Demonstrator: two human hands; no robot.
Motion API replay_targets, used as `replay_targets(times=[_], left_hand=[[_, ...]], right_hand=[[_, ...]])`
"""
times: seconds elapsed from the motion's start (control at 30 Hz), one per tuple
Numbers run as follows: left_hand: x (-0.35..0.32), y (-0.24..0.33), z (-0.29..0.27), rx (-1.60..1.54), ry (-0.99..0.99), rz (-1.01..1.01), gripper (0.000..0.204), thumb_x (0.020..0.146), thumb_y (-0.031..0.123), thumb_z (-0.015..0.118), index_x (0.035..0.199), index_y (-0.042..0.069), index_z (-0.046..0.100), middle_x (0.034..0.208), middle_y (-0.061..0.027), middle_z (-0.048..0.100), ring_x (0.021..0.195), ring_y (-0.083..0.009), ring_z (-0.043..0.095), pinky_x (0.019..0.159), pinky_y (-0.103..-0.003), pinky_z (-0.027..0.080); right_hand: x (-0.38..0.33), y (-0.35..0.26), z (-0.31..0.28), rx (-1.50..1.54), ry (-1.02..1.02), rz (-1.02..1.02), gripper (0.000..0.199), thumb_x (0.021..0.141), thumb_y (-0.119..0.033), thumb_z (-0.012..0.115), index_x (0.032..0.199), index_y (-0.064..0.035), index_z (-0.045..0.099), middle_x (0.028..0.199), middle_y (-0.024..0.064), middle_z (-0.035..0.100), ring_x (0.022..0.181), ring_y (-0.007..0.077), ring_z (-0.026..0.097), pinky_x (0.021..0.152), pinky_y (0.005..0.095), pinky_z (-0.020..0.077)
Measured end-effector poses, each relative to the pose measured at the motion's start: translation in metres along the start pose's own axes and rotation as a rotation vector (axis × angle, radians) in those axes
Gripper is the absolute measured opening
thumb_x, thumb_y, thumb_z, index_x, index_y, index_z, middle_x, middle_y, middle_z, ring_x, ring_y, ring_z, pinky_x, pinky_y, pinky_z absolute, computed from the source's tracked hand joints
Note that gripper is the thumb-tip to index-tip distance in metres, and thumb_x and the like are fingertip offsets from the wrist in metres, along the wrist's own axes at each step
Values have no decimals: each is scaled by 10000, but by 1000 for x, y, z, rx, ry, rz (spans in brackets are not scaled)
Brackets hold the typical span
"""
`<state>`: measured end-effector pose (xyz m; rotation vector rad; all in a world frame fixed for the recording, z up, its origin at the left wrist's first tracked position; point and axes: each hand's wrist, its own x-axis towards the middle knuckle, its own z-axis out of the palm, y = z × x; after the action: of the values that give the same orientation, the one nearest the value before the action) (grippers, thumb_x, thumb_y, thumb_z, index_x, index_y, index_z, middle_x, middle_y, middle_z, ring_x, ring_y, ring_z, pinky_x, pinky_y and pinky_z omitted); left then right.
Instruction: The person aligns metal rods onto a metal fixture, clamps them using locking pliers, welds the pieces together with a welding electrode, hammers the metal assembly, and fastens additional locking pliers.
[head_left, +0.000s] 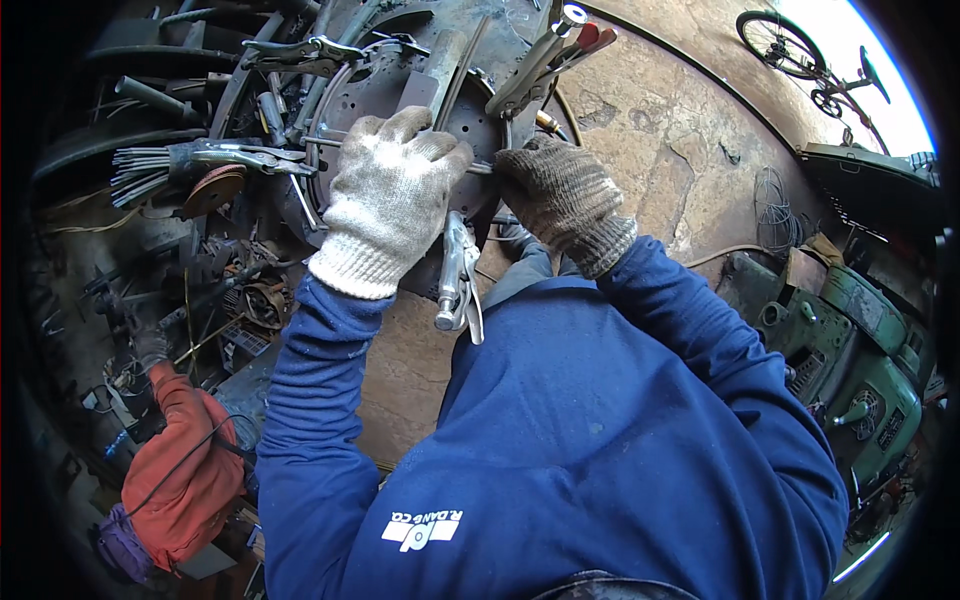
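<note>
My left hand (390, 195), in a whitish knit glove, bends its fingers over a thin metal rod (325, 141) that crosses a round, drilled metal plate (480, 128). At the rod's right end my right hand (565, 195), in a darker, dirty glove, is closed; its fingertips are partly hidden. A flat metal bar (438, 78) and a narrower strip (463, 72) rise beyond my left fingers. Locking pliers (455, 275) hang at the plate's near edge, and another pair (525, 75) stands at its far right. More locking pliers (255, 157) sit on the left.
Metal bars and scrap (160, 95) crowd the left, with a bundle of thin rods (150, 172) and a brown disc (213, 190). A co-worker in an orange top (185, 470) bends at lower left. Green machinery (865, 340) stands right; a bicycle (820, 75) is far right.
</note>
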<state>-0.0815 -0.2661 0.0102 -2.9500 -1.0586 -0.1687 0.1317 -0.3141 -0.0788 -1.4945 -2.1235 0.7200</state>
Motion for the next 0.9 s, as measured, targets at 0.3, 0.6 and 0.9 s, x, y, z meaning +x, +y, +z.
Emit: replay_targets(times=[0.3, 0.6, 0.9], left_hand=[[1, 3, 2, 5, -16, -27, 308, 775, 70, 751, 1072, 151, 751, 1091, -11, 750, 1194, -297, 640, 992, -483, 483], [0, 0, 0, 1, -26, -26, 276, 801, 72, 741, 1065, 148, 759, 1107, -12, 756, 1210, -301, 637, 975, -485, 497], [0, -1, 1, 7, -24, -23, 319, 773, 65, 737, 1074, 168, 761, 1100, 7, 752, 1202, -292, 631, 1004, -491, 492]], right_hand=[[-7, 8, 8, 528, 98, 186, 378, 906, -103, 740, 1264, -42, 637, 1119, 174, 723, 1023, 288, 723, 868, 411, 587], [-20, 29, 4, 683, 349, 182, 306, 920, -160, 782, 1195, -62, 691, 1012, 104, 713, 947, 214, 704, 834, 350, 580], [11, 2, 6, -41, 79, -107, 302, 892, -327, 726, 1106, -114, 728, 832, 157, 680, 823, 372, 699, 733, 492, 556]])
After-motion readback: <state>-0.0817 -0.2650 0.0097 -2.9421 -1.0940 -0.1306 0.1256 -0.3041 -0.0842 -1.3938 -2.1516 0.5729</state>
